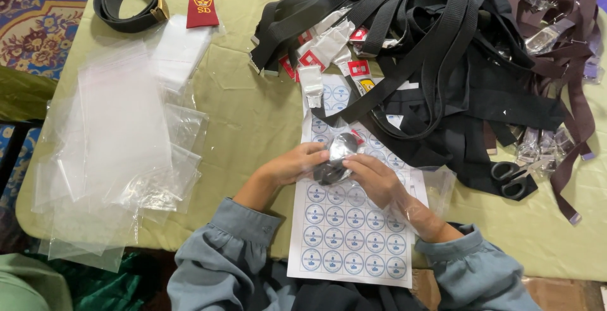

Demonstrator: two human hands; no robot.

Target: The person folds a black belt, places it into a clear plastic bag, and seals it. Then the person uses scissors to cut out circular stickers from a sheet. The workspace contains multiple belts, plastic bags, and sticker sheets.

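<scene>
Both hands, the left hand (292, 164) and the right hand (374, 178), clamp their fingers on a coiled black belt (334, 167) in a clear bag (343, 145) over the sticker sheet (354, 235) at near centre; bagging appears in hand, and sealing likely calls for a steady grip.

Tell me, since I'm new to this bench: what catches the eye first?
The big tangle of black straps at the table's far right. At the near edge, left hand and right hand hold a rolled black belt over a sheet of round stickers. Clear bags lie left.
</scene>
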